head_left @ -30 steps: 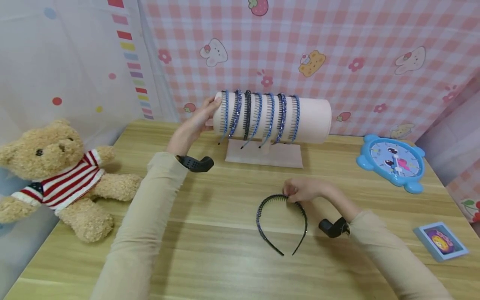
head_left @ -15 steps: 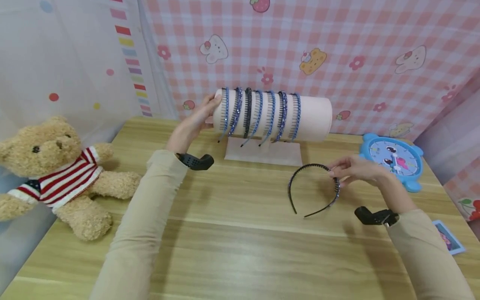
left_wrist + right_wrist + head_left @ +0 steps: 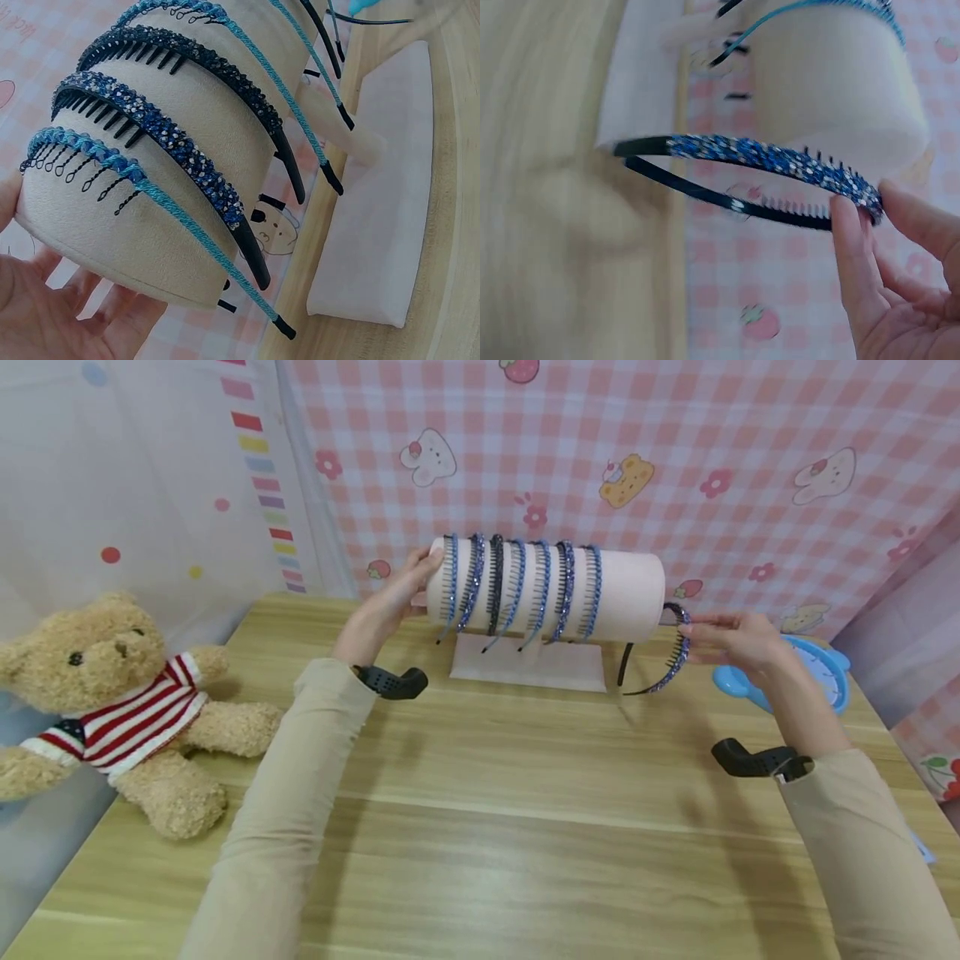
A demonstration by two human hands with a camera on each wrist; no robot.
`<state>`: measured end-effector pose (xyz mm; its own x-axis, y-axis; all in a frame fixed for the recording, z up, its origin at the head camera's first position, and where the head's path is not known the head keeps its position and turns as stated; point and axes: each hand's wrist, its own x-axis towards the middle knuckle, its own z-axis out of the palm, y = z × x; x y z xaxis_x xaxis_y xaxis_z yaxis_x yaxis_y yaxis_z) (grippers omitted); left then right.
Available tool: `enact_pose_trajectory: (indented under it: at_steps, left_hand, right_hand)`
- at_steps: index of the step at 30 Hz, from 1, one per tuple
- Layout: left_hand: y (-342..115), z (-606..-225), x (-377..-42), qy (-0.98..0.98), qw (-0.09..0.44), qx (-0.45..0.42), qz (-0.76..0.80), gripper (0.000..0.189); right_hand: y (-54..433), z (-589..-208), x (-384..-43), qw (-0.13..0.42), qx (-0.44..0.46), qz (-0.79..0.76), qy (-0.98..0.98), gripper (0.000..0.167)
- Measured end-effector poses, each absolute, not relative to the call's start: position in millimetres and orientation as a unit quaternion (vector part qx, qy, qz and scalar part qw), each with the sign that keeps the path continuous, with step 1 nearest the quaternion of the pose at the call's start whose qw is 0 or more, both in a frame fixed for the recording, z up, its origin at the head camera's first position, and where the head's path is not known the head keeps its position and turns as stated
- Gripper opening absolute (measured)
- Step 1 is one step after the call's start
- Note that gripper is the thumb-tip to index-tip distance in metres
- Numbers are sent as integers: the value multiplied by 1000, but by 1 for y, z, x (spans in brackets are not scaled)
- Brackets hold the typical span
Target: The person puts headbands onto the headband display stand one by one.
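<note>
A pale cylindrical headband stand (image 3: 632, 597) on a flat base (image 3: 525, 664) carries a row of several toothed headbands, blue, sparkly and black. My left hand (image 3: 386, 607) grips the stand's left end, thumb on top; in the left wrist view its fingers (image 3: 120, 322) lie against the end rim beside a light-blue braided headband (image 3: 202, 236). My right hand (image 3: 738, 639) pinches a sparkly blue headband (image 3: 757, 155) between thumb and fingers, just off the stand's bare right end. Its open tips point down and its teeth face the cylinder. In the head view the cylinder's edge lies close to its top.
A teddy bear (image 3: 150, 718) in a striped shirt sits at the left. Behind my right hand is a blue toy clock (image 3: 825, 668), partly hidden. A small blue frame (image 3: 921, 845) shows past the right sleeve. A checked cloth (image 3: 495, 452) hangs behind the table (image 3: 480, 827).
My right hand has carried the sparkly headband from the table's middle up and right to the stand's right end, turning it edge-on. The left hand has kept its grip on the stand.
</note>
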<state>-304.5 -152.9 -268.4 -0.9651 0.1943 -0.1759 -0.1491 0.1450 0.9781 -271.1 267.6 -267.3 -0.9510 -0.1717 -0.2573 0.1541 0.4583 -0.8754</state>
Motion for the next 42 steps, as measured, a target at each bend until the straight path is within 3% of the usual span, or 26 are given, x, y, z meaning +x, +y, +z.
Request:
enact_pose_trajectory:
  at_steps: [6,13,22,29,34,42]
  left_hand:
    - [-153,-268,-304,745,129,15,655,64]
    - [-152,-268,-305,741,132,9,658,64]
    - [-152,-267,-303,745,128,19,654,62]
    - [-153,-266,-302,746,129,19,653,64]
    - [-155,-265,-302,752,125,16,647,64]
    - [-153,-267,-303,748,127,18,651,63]
  right_hand:
    - [247,-244,-272,87,13,-566,820,79]
    - [231,-228,-274,63,33,-597,799,77]
    - [214,-222,-281,21,31,-529,848,67]
    - [216,-230,-286,-40,-73,-398,914,67]
    - [228,-236,-289,-32,-179,-320,930,62]
    - [243,-234,-291,3,-235,-280,931,92]
